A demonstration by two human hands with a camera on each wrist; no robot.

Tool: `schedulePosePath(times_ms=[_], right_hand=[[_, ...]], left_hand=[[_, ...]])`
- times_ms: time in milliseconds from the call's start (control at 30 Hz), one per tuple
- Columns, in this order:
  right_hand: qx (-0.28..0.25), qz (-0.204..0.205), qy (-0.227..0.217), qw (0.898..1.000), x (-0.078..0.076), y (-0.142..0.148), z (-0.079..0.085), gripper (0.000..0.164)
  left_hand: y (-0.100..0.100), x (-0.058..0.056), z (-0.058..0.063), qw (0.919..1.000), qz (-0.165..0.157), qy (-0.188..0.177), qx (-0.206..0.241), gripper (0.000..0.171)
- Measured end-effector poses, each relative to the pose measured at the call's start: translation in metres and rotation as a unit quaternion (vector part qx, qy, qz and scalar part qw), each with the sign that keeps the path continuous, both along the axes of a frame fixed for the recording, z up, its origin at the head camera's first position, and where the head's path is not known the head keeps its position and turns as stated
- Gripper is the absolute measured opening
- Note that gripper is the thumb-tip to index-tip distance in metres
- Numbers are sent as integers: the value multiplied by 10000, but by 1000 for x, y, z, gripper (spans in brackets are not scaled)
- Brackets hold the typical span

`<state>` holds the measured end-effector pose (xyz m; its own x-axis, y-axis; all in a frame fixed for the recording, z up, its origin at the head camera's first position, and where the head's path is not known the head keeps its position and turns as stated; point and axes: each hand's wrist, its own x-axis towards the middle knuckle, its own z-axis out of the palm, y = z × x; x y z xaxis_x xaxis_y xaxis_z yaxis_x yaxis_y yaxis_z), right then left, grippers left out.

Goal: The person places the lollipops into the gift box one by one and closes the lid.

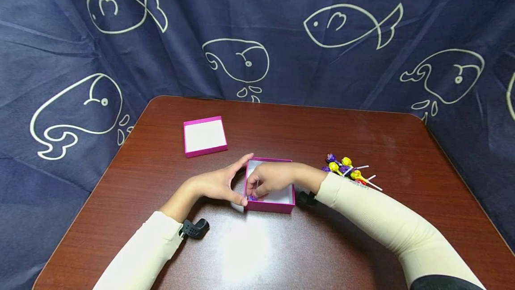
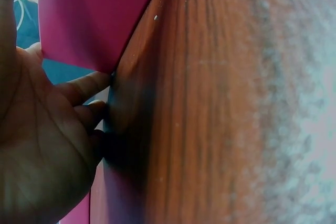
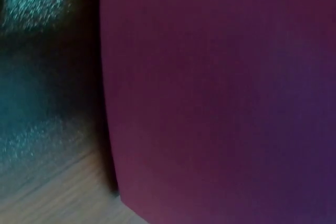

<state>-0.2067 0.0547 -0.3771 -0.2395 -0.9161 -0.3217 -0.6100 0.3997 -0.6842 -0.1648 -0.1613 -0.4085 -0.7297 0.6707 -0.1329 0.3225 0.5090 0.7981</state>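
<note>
A pink box [image 1: 268,206] with a white inside stands uncovered near the middle of the table. My left hand [image 1: 217,183] holds it at the left side, thumb at the near corner and index finger stretched to the far corner. In the left wrist view the fingers [image 2: 86,88] lie beside the pink wall. My right hand [image 1: 270,178] reaches down into the box, its curled fingers pinching a lollipop with a purple wrapper [image 1: 252,198] by the near left corner. Only the box's outer wall [image 3: 220,98] fills most of the right wrist view, so that hand is hidden there.
The box's pink lid [image 1: 206,136], white inside up, lies behind and left of the box. Several lollipops [image 1: 345,169] in yellow, purple and red wrappers lie in a pile to the right, beside the right forearm. A blue patterned cloth [image 1: 281,80] hangs behind the brown table [image 1: 322,133].
</note>
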Motion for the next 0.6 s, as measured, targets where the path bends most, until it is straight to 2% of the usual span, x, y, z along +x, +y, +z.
schedulePosePath(times_ms=[200,333,467,600], right_hand=[[-82,58,183,9998,-7,4,9,12],[-240,-30,325,9992,-16,14,28,15],[-381,-283,427,9980,-25,29,49,13],[-314,-522,662,9959,-33,43,64,11]], left_hand=[[1,0,-1,10000,7,22,2,124],[0,-1,-1,10000,2,59,-63,124],[0,-1,0,9999,3,29,-105,123],[0,-1,1,9999,-5,34,-121,124]])
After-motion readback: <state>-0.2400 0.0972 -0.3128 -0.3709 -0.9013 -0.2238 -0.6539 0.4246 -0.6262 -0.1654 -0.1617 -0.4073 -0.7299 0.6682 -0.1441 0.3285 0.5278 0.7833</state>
